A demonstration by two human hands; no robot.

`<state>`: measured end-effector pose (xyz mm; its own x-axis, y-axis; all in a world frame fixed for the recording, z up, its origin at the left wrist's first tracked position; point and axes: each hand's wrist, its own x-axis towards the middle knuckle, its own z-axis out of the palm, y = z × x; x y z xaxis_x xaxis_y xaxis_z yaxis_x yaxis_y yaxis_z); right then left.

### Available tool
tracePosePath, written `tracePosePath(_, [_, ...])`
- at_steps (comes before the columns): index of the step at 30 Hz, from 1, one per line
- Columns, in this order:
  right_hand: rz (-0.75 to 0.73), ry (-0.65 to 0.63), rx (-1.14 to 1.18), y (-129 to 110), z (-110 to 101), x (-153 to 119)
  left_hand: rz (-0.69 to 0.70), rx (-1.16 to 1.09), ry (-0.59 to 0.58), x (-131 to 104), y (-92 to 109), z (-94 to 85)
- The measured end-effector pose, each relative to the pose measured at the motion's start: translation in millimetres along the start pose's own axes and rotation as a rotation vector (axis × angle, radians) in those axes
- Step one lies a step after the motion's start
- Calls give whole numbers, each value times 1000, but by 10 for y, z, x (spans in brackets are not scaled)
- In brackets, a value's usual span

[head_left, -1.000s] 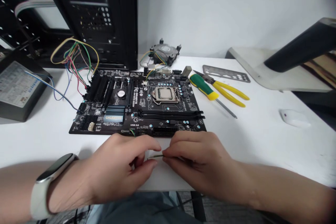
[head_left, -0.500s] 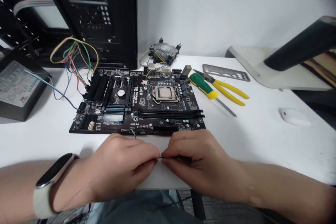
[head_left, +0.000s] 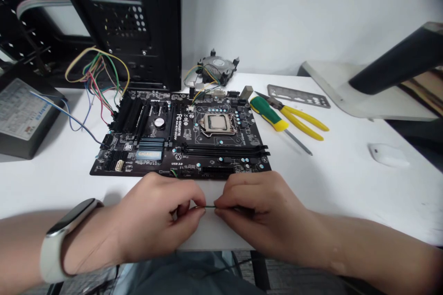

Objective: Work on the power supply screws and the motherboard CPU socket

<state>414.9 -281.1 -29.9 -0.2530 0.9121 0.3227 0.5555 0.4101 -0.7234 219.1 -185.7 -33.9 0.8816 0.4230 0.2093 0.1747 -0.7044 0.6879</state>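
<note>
Between my two hands a thin green wire [head_left: 210, 206] is stretched level, just above the front of the white desk. My left hand [head_left: 166, 214], wearing a pale wristband on its wrist, pinches the wire's left part between thumb and forefinger. The right part is pinched in the fingertips of my right hand [head_left: 261, 212]; the wire's far ends are hidden by the fingers. Beyond the hands lies a black motherboard [head_left: 187, 159] with a metal-capped processor [head_left: 218, 122] in its socket. Short green wires [head_left: 175, 173] come off the board's near edge, behind my left hand.
A black computer case [head_left: 138, 27] stands at the back left, with a power supply [head_left: 26, 110] in front. Behind the board sits a CPU cooler [head_left: 218, 68]. Right of it lie a screwdriver [head_left: 268, 110], yellow-handled pliers [head_left: 301, 122], a metal plate [head_left: 297, 96] and a white case [head_left: 387, 154].
My left fingertips have slid slightly left, away from the right ones, so a longer stretch of green wire shows between them. My right hand has hardly moved.
</note>
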Motion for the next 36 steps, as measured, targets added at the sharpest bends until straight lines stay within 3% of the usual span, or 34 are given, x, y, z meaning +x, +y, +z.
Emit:
tracePosePath(7, [-167,53,-279,-8,25,-33,-228,-169,-49,80,56,-45])
tracePosePath(11, [-144,28,-251,0,19,-26,-310,-219,-111,101,68,-75])
tracePosePath(15, [-135,-3,-179,26,13,-16,-249,-176,-87,72,40,-49])
tracePosePath(26, [-255,2,-403,43,38,-50,-178,-83,-96,36,58,-29])
tracePosePath(36, [-294,-30,-395,35,17,-37,-102,-47,-135,18,33,-19])
